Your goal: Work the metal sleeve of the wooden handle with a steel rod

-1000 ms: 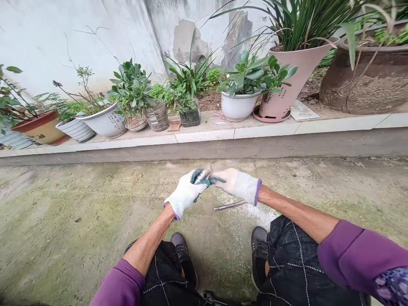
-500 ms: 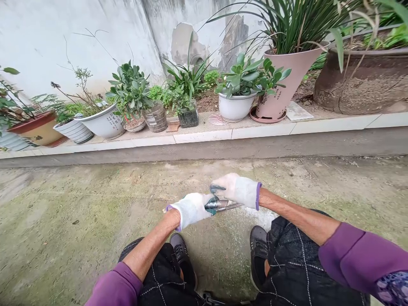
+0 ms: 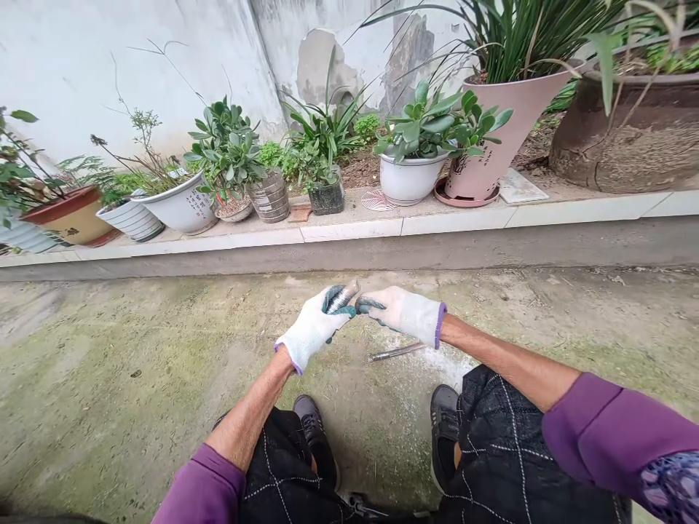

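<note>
My left hand (image 3: 314, 320), in a white glove with dark green fingers, is closed around a shiny silver cylinder (image 3: 343, 297). The cylinder tilts up to the right, and its upper end looks duller and brownish. My right hand (image 3: 390, 309), gloved the same way, has its fingers curled together close beside that upper end. Whether those fingers touch the cylinder or hold something small is hidden. Below my right hand a thin metal rod (image 3: 394, 352) lies on the concrete ground, its right end covered by the glove.
White powder (image 3: 445, 365) is scattered on the mossy concrete (image 3: 180, 364) by my right shoe (image 3: 445, 418). Ahead, a low tiled ledge (image 3: 352, 230) carries a row of potted plants, among them a white pot (image 3: 409, 180) and a tall pink pot (image 3: 486, 156).
My left hand has risen and turned, lifting the silver cylinder from beneath my right hand to a tilted position. The thin rod on the ground now shows apart from it.
</note>
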The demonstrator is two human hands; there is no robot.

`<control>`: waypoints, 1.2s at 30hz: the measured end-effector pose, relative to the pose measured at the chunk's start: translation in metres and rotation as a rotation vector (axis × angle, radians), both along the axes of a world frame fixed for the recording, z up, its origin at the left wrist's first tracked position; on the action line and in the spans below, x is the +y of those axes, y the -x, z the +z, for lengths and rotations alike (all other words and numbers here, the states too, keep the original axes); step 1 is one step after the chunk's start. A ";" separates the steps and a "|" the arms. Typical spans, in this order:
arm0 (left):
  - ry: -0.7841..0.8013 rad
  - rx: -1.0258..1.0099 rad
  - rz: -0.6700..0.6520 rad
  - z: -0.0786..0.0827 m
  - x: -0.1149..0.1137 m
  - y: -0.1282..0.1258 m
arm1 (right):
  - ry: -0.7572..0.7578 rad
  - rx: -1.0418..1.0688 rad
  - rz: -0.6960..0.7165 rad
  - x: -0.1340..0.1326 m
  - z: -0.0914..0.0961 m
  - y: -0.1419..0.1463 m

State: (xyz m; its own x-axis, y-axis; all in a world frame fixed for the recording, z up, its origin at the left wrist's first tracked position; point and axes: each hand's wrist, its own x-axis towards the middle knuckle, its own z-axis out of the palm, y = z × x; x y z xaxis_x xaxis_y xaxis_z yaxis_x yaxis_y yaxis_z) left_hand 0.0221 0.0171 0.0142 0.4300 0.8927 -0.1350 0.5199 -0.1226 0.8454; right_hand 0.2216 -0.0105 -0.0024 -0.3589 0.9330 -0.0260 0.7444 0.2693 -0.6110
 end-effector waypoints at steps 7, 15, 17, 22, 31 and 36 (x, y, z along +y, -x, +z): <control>-0.381 0.619 -0.271 -0.022 0.006 0.003 | 0.011 -0.374 0.132 -0.023 0.011 0.013; -0.231 0.646 -0.554 -0.019 -0.026 -0.011 | 0.019 -0.127 0.098 -0.006 0.003 -0.012; -0.196 0.512 -0.492 -0.009 -0.025 -0.008 | 0.072 0.063 0.099 -0.002 0.003 -0.017; -0.084 0.150 -0.170 0.011 -0.016 0.002 | 0.254 0.216 -0.076 0.000 0.004 -0.008; 0.097 -0.133 0.006 0.007 -0.005 0.001 | 0.051 -0.014 0.069 0.001 0.002 0.008; -0.155 0.282 -0.001 -0.008 0.014 0.008 | 0.023 -0.200 0.094 -0.008 0.007 0.007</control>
